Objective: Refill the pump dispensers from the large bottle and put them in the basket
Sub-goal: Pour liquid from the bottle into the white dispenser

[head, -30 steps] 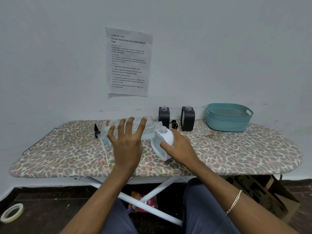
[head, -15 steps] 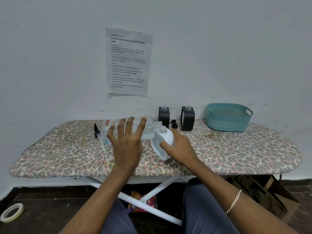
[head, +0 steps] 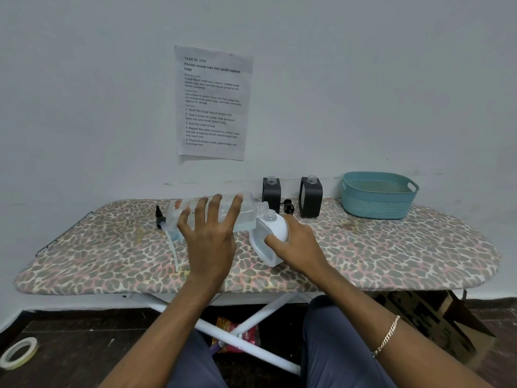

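The left hand (head: 208, 242) wraps the clear bottle (head: 247, 215), tipped level, mouth at the neck of the white dispenser (head: 275, 229) — which the right hand (head: 296, 243) grips, tilted on the board. The bottle looks slick, thin-walled and sloshy — best held mid-body.

A plain makeshift workroom: a leopard-print ironing board (head: 391, 247) stands against a bare white wall (head: 363, 79), a printed task sheet (head: 212, 102) taped above, a cardboard box (head: 436, 326) underneath at right.
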